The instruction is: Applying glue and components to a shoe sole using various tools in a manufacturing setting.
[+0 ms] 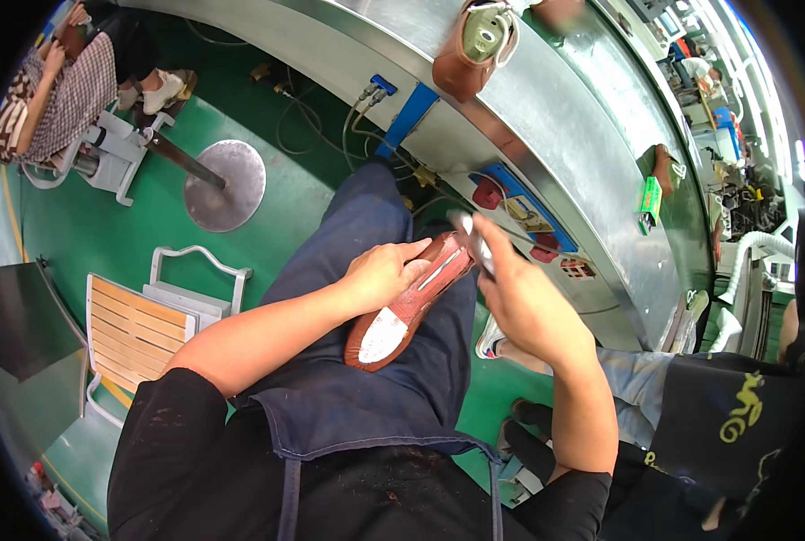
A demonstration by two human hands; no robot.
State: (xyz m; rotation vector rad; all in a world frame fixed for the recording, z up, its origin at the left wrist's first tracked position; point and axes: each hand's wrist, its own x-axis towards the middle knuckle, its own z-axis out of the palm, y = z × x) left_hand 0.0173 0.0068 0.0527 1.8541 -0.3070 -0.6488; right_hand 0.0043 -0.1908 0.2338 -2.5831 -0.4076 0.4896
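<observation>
A brown shoe upper (428, 290) lies across my lap with its underside facing up. That underside has a white patch at the end closer to me and a pale strip along the middle. My left hand (380, 275) is closed round the shoe's left side, the thumb along its edge. My right hand (527, 305) is wrapped round a grey metal tool (480, 247) at the shoe's far end. The tool is smeared by motion and its exact kind does not show. A dark blue apron (348, 397) covers my lap beneath the shoe.
A metal workbench (547, 108) curves ahead, bearing another brown shoe (461, 74) on a green last and a green box (649, 203). A slatted chair (139, 329) and a round metal base (225, 185) stand left. People sit at left (69, 86) and right (718, 415).
</observation>
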